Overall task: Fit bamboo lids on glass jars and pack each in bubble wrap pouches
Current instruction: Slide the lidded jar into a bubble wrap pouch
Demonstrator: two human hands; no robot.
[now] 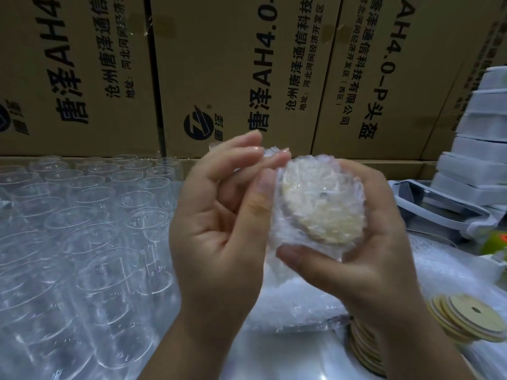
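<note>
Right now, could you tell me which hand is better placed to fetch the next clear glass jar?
Probably left: the left hand is nearest the clear glass jars, while the right hand cradles the bubble-wrapped lidded jar.

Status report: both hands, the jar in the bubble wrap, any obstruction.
Right hand grips bamboo-lidded glass jar inside clear bubble wrap pouch. Left hand pinches pouch edge. Nothing obstructing.

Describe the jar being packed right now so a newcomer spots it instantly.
Start at the wall of brown cartons; in front of it, mid-frame, the left hand and right hand hold the wrapped jar. Unlike the bare glass jars massed at left, it alone is bubble-wrapped, its pale bamboo lid showing through.
</note>
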